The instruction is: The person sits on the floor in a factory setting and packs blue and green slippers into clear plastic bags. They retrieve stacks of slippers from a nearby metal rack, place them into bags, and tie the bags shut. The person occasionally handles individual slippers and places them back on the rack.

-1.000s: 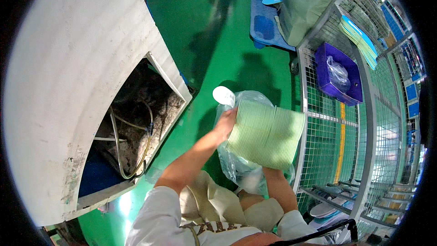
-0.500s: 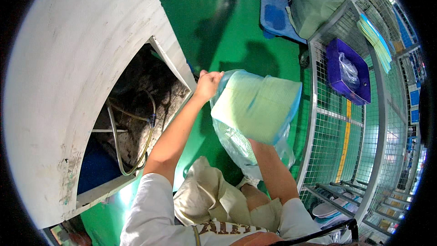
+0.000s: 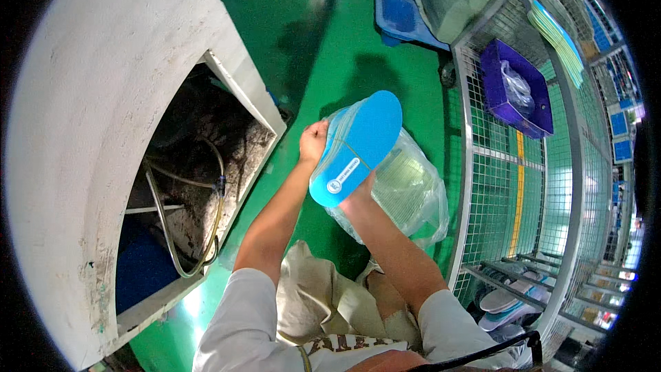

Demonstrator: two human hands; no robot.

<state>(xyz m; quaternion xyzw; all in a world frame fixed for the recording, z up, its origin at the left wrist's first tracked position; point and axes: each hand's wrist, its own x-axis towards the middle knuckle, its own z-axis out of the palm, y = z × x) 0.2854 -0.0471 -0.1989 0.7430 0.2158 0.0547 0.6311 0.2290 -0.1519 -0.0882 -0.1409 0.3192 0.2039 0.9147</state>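
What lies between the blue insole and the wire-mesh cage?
In the head view, a clear plastic bag with pale-green contents, then green floor.

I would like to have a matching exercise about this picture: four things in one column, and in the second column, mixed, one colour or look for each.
Things:
1. insole stack
2. plastic bag
3. bin
4. floor

Colour or look:
A. purple, with clear plastic inside
B. green, with a shadow on it
C. blue on its top face
D. see-through, with pale green contents

Right pairs: 1-C, 2-D, 3-A, 4-B
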